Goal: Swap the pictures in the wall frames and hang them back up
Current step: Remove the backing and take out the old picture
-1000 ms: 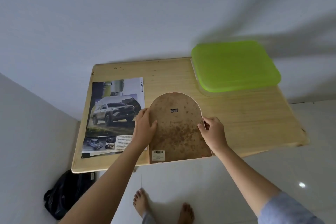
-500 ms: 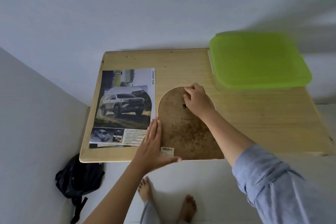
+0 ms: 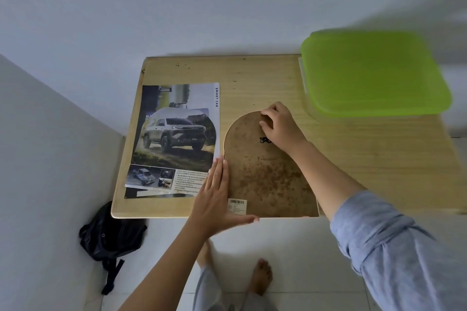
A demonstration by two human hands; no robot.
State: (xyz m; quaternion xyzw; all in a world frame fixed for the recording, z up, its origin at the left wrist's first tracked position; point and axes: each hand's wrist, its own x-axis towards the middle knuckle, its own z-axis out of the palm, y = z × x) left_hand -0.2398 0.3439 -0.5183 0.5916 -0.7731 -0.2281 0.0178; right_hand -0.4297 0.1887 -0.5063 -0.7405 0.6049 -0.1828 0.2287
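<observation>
An arched picture frame (image 3: 267,174) lies face down on the wooden table (image 3: 366,159), its brown spotted backing up, with a barcode sticker at its lower left corner. My left hand (image 3: 217,197) lies flat with straight fingers along the frame's left edge and its thumb runs under the bottom edge. My right hand (image 3: 280,126) sits at the arched top with curled fingers, beside the small black hanger; what the fingertips grip is hidden. A printed car picture (image 3: 174,141) lies flat to the left of the frame.
A green plastic lid (image 3: 374,73) covers a box at the table's back right. White walls meet behind and to the left of the table. A black bag (image 3: 111,235) sits on the floor under the left corner. My bare feet (image 3: 260,275) stand on white tiles.
My right hand left the frame's right edge and went up to the arched top. My left hand slid down to the lower left corner and flattened. The view shifted closer.
</observation>
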